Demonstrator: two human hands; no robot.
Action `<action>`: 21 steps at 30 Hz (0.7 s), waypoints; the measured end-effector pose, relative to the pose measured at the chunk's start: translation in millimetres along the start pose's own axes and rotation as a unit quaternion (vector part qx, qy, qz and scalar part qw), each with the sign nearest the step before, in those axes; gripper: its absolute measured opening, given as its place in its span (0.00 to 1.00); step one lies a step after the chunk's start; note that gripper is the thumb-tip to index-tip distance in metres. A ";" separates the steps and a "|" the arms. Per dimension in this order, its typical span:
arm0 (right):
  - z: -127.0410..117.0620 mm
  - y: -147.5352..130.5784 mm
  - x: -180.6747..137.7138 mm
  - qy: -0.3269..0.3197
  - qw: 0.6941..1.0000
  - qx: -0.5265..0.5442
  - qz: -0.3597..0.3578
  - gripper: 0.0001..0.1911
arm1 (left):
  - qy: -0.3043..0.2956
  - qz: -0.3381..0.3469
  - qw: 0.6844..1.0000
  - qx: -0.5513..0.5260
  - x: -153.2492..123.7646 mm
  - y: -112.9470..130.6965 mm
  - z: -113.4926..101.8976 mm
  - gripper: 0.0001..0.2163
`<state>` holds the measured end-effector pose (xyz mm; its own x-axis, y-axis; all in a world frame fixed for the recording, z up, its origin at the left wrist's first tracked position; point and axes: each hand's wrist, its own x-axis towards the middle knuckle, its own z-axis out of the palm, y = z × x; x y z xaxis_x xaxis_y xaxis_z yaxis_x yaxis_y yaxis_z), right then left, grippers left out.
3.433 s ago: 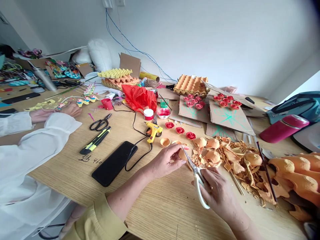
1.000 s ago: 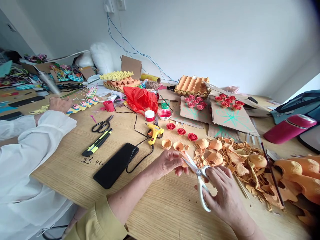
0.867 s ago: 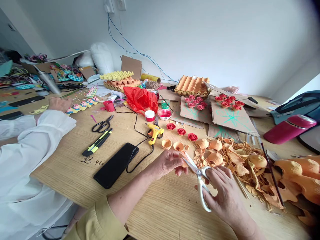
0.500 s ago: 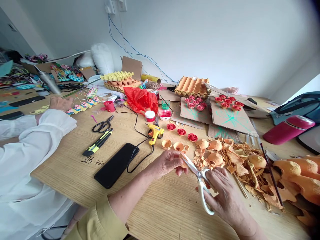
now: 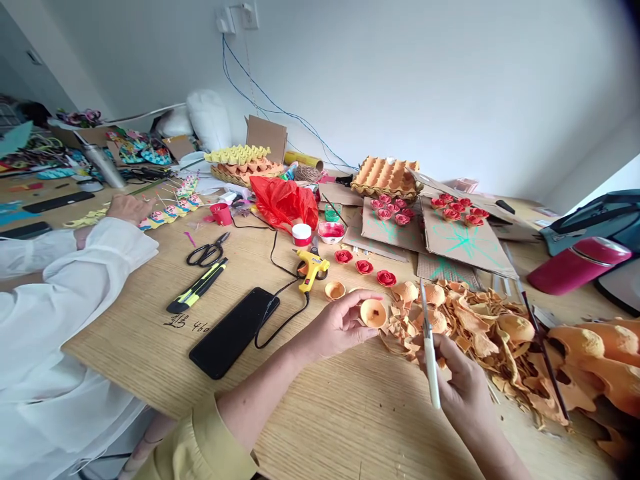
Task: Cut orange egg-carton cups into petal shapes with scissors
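Head view, bench-level work with egg-carton pulp.

Left hand (image 5: 334, 328): fingers curled, thumb and fingertips pinching a small orange cup (image 5: 373, 313) at its rim, held just above the bench (image 5: 325, 413), open side turned toward the camera. The cup's edge looks trimmed round; unpainted.

Right hand (image 5: 463, 387): closed around the handles of the white-handled scissors (image 5: 428, 337). Blades together, pointing up and away, clear of the cup and not cutting.

Done, as far as visible:
- one other trimmed cup (image 5: 335, 290) sits on the bench just beyond the left hand, unpainted;
- three red roses (image 5: 364, 267) lie in a row behind it;
- more red roses are grouped on two cardboard sheets (image 5: 463, 233) with green painted stems.

Left, by my reading:
- the held cup and its neighbour lack paint;
- a wide heap of orange scraps (image 5: 470, 320), with several domed cups among them, lies to the right, touching the scissor tips' side;
- large uncut carton pieces (image 5: 600, 353) lie at the far right, and a whole egg tray (image 5: 385, 177) stands at the back.

Judgement: cutting is partway; much raw stock is unworked.

Glue gun (image 5: 311, 263) rests near the trimmed cup. A co-worker's hand (image 5: 129, 208) is busy well apart at the far left.
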<state>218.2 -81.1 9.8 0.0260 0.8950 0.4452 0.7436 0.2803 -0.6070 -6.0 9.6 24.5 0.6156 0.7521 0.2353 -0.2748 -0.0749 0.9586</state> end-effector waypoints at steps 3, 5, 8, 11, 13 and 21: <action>-1.3 -1.2 0.0 -0.004 0.998 0.040 0.040 0.09 | -0.005 -0.012 0.999 0.041 1.5 -4.9 -0.5 0.24; -1.0 -1.9 -0.8 -0.013 0.996 0.064 0.060 0.09 | -0.004 -0.017 0.998 0.064 -0.1 -6.7 -3.0 0.24; 0.6 -1.1 -4.4 -0.031 0.992 0.091 0.083 0.11 | 0.016 -0.028 0.991 0.134 -9.7 -6.2 -10.5 0.22; 2.4 0.7 -9.9 -0.055 0.987 0.112 0.101 0.11 | 0.020 -0.066 0.971 0.228 -24.6 -1.7 -19.7 0.23; 3.3 0.8 -12.4 -0.066 0.985 0.122 0.102 0.10 | 0.007 -0.094 0.954 0.284 -32.2 1.6 -24.5 0.23; -3.7 -14.9 -2.7 -0.075 0.991 0.083 0.080 0.09 | -0.042 -0.091 0.909 0.404 -38.9 -1.2 -34.2 0.25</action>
<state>209.5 -89.0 20.2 0.0256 0.9704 0.2401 0.6173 0.1735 -0.7674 -54.9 2.9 8.8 0.6597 0.7504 0.0410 0.4482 -0.4366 0.7800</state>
